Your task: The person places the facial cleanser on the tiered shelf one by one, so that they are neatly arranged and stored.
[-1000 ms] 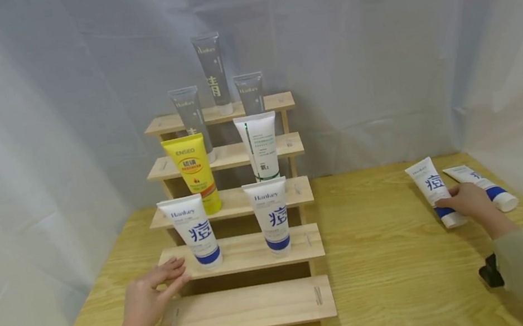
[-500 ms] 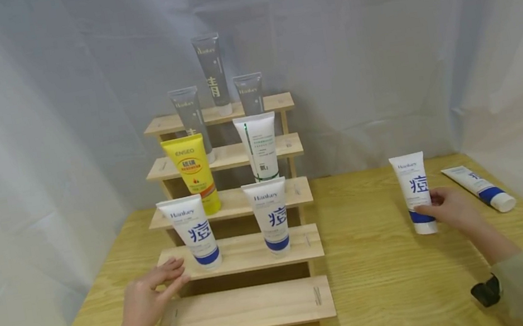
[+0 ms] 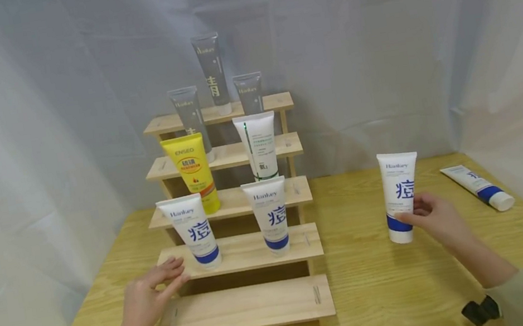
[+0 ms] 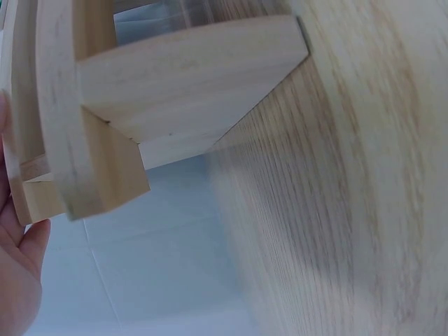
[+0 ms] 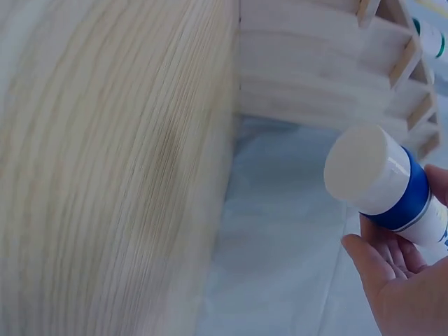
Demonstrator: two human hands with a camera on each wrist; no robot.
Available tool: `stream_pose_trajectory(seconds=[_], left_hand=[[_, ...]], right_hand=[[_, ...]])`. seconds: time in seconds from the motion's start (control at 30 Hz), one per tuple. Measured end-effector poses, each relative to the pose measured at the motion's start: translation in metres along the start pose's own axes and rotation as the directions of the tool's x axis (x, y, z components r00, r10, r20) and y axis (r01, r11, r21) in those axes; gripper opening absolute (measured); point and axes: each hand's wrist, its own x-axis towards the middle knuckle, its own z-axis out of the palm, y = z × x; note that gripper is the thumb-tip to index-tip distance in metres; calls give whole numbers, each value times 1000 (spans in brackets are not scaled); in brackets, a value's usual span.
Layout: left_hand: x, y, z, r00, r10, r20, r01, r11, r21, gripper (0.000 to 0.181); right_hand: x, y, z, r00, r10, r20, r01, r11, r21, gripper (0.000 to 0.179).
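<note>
My right hand (image 3: pixel 434 219) holds a white squeeze tube (image 3: pixel 399 193) with a blue band, cap down and upright, off the table to the right of the stepped wooden stand (image 3: pixel 257 304). In the right wrist view its white cap (image 5: pixel 357 164) faces the camera, with the thumb and fingers around the tube body. My left hand (image 3: pixel 146 295) rests against the left end of the second step from the bottom, its fingers fairly straight. Two matching white-and-blue tubes, left (image 3: pixel 193 232) and right (image 3: pixel 269 215), stand on that step. The left wrist view shows only part of the left hand (image 4: pixel 17 266).
A similar tube (image 3: pixel 478 188) lies on the table at the right. Higher on the stand are a yellow tube (image 3: pixel 193 170), a white tube (image 3: pixel 260 146) with green marks, and three grey tubes, one of them on top (image 3: pixel 212 71). A pale curtain (image 3: pixel 357 58) hangs behind.
My right hand has lifted the tube from beside the lying one, turned it upright and carried it left towards the stand. The left hand has stayed in place.
</note>
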Motion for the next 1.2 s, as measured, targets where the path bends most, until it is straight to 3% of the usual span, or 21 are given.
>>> stream_pose_trajectory(seconds=[0.37, 0.73, 0.93, 1.2], left_hand=[[0, -1, 0, 1000, -11, 2, 11, 1000, -6, 22], [-1, -1, 2, 999, -39, 16, 39, 999, 2, 22], [-1, -1, 2, 998, -53, 27, 53, 999, 10, 22], [-1, -2, 2, 998, -61, 33, 60, 998, 10, 21]], right_hand=[[-23, -18, 22, 997, -77, -27, 80, 989, 125, 55], [-44, -37, 44, 991, -130, 43, 114, 957, 267, 48], [-52, -44, 56, 976, -176, 130, 123, 934, 336, 53], [-55, -57, 79, 951, -268, 155, 198, 911, 363, 53]])
